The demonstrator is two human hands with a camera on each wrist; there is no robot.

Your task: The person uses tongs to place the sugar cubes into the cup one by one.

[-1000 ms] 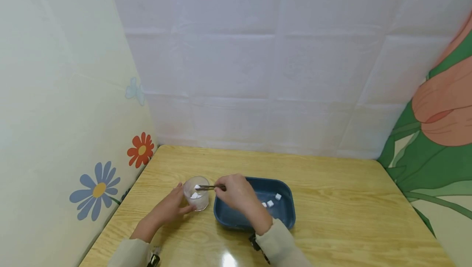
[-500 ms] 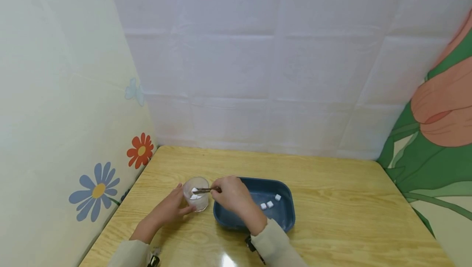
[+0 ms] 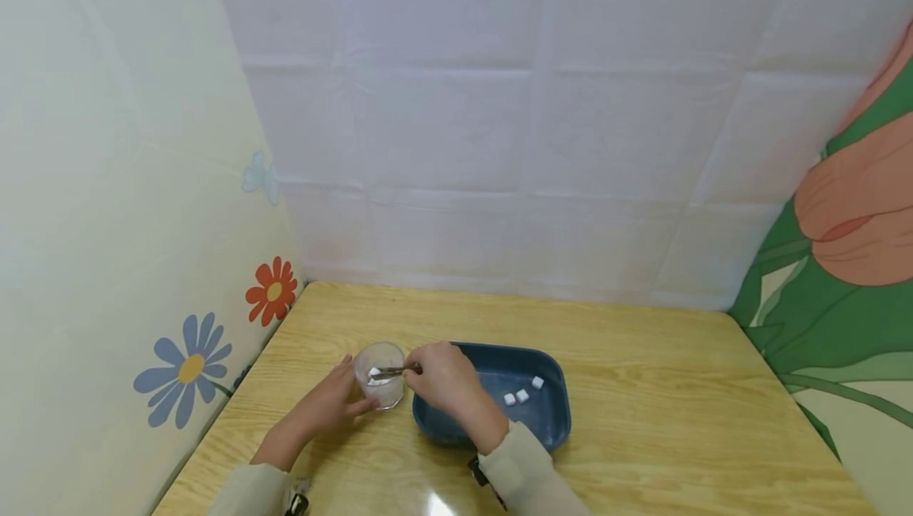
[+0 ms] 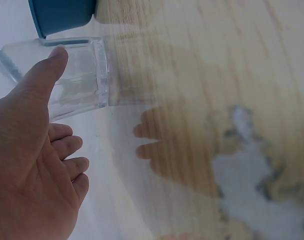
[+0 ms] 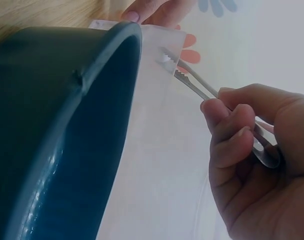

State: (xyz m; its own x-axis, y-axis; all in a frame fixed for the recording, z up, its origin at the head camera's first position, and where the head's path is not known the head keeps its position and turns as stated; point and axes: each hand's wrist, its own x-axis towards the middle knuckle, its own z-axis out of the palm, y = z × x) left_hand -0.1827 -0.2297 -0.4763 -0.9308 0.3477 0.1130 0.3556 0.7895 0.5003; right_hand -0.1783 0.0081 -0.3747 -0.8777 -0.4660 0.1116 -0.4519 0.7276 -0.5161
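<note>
Grip: metal tongs [image 3: 398, 371] are held in the right hand [image 3: 445, 377], their tips narrowly parted at a white cube [image 3: 374, 372]; whether it is pinched or loose cannot be told.
Glass [image 3: 388, 398]: steadied on the table [image 3: 678, 389] by the left hand [image 3: 328, 403], thumb set against its near side; tips and cube are seen inside it, but its full contents cannot be counted.
Tray [image 3: 551, 425]: three cubes [image 3: 522, 395] are left in it, so the work is judged partway through.
Edges: the tongs are closely ringed by the glass rim; the tray's wall is set just beside, under the right hand.
Room: open tabletop is offered beyond both vessels and rightward.
</note>
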